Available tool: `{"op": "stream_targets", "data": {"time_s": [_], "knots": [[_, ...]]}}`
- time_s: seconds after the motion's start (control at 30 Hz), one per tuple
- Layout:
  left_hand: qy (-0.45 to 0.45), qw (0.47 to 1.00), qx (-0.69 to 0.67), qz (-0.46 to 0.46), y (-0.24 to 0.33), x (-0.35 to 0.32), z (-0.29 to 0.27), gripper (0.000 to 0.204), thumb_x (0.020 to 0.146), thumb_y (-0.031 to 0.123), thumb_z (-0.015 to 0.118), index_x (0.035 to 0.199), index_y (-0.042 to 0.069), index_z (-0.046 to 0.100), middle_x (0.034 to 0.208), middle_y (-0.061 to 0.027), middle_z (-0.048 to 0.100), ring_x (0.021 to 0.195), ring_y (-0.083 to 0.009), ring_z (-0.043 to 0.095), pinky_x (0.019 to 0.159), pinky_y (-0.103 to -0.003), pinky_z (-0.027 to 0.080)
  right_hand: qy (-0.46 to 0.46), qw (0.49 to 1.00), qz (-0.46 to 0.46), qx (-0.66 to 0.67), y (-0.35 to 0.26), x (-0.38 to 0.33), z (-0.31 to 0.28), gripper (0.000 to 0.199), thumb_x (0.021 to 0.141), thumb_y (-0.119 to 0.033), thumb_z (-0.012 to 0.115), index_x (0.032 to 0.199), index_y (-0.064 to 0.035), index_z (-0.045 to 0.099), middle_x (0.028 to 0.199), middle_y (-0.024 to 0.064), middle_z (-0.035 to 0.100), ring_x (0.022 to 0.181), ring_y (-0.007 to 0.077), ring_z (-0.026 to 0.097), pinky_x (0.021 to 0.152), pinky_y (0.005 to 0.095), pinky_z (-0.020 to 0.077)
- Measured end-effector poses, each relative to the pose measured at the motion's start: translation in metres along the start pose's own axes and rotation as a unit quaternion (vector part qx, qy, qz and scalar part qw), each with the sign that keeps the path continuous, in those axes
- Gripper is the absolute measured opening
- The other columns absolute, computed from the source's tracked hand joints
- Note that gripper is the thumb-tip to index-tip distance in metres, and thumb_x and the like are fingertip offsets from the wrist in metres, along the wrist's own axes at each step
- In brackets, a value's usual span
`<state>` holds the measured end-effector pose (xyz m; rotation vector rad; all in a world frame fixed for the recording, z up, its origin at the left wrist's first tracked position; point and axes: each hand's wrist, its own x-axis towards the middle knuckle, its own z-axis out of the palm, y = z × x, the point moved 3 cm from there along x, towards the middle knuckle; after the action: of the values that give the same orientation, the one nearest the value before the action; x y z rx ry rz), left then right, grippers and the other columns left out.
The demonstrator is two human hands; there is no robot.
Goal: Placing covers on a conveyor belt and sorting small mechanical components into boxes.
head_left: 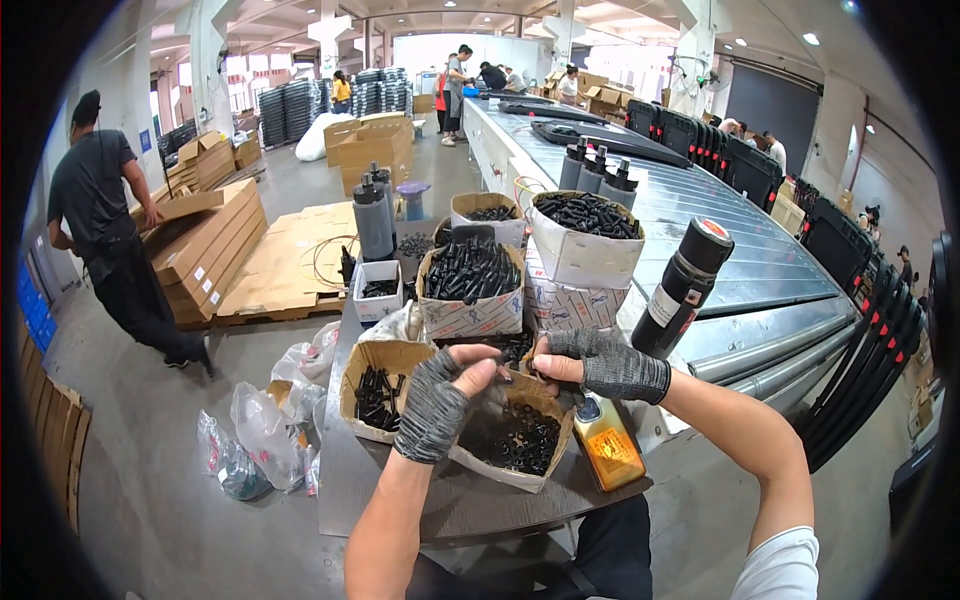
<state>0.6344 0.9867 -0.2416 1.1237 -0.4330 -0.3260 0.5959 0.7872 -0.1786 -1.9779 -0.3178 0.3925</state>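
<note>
My left hand (437, 403) and my right hand (608, 364), both in grey fingerless gloves, meet over an open carton (497, 474). Inside lie many small black rings (530, 437). Each hand has thumb and fingers pinched together; whatever is between them is too small to make out. Beside my left hand stands a box (362, 352) of black rod-like parts (377, 398). A bottle of amber liquid (612, 456) is on the table just below my right hand. Another bin of small dark parts (517, 348) shows partly behind my fingers.
Taller boxes of black parts (472, 272) (588, 214) stand behind my hands. A black flask (685, 287) and grey bottles (372, 222) flank them. A roller conveyor (740, 300) runs at right. Plastic bags (268, 430) lie on the floor; a person (105, 220) handles cartons at left.
</note>
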Motion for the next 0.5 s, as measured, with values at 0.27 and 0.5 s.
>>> {"op": "stream_targets", "data": {"time_s": [0.27, 0.5], "knots": [[-0.015, 0.998, 0.055, 0.012, -0.004, -0.001, 0.0, 0.023, 0.092, 0.015, 0.065, 0.11, 0.001, 0.067, 0.097, -0.0055, 0.069, 0.091, -0.0128, 0.062, 0.085, -0.027, 0.05, 0.002, 1.0, -0.013, 0.024, -0.008, 0.011, 0.003, 0.037, 0.099, -0.043, 0.053, 0.096, -0.0076, 0.06, 0.078, -0.0016, 0.06, 0.075, 0.0079, 0.055, 0.07, 0.0242, 0.046], [0.008, 0.996, 0.078, 0.037, 0.0, -0.001, 0.001, 0.022, 0.093, 0.015, 0.064, 0.11, 0.002, 0.066, 0.096, -0.0044, 0.068, 0.087, -0.0114, 0.061, 0.08, -0.026, 0.05, -0.035, 0.995, 0.013, 0.092, -0.009, 0.021, 0.009, 0.036, 0.098, -0.041, 0.055, 0.094, -0.0059, 0.06, 0.079, -0.0013, 0.057, 0.076, 0.0085, 0.053, 0.074, 0.0229, 0.0442]]}}
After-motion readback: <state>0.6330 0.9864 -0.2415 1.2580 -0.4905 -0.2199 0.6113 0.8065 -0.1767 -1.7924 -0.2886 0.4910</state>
